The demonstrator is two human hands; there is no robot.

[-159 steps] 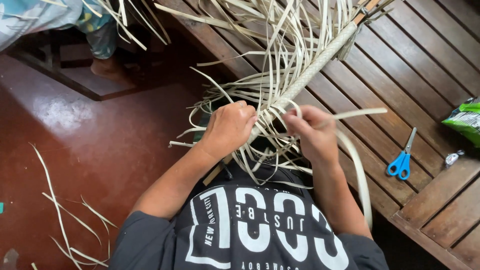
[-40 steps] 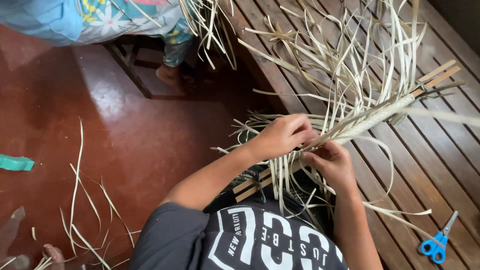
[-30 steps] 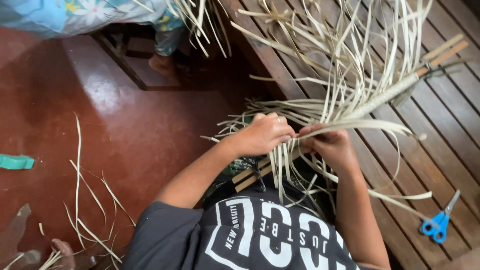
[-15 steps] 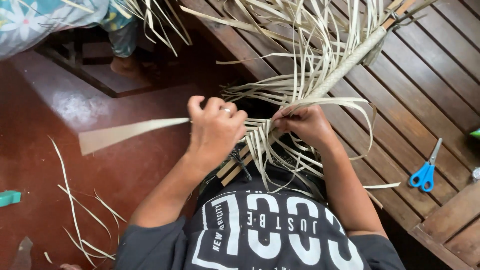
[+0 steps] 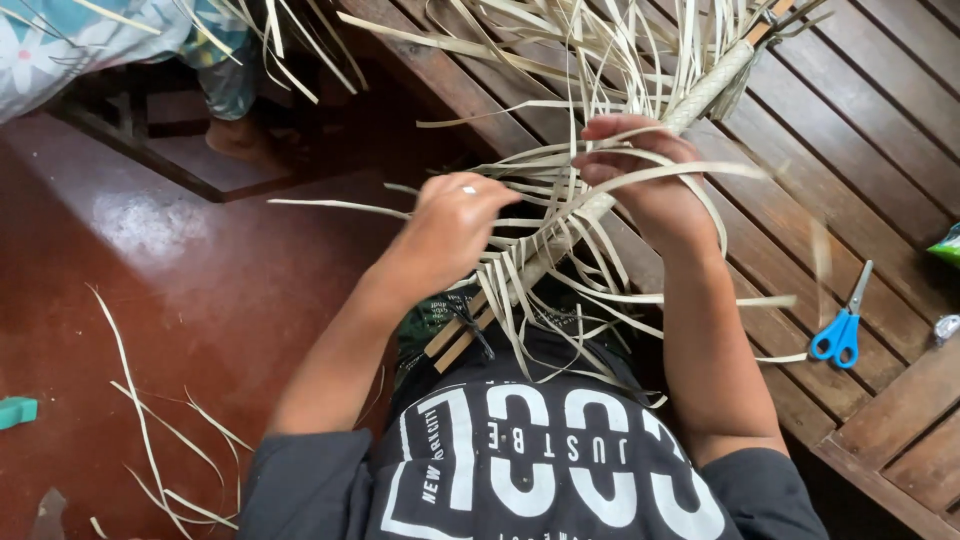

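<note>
Pinching pale leaf strips (image 5: 560, 215), the fingers of the left hand (image 5: 455, 225) are curled shut around a few. Right hand (image 5: 640, 180) closes on more strips beside the woven stick (image 5: 700, 90), which slants from lap to far right over the wooden bench (image 5: 880, 150). Blue scissors (image 5: 840, 325) lie right; loose strips litter the red floor (image 5: 150, 300).

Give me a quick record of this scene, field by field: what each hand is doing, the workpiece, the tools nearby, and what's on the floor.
left hand: pinching pale leaf strips
right hand: curled over strips beside the woven bundle
workpiece: strips plaited along wooden slats
tool: blue-handled scissors lying on the wooden deck
floor: loose strips on the red floor
other person: bare foot, upper left
</note>
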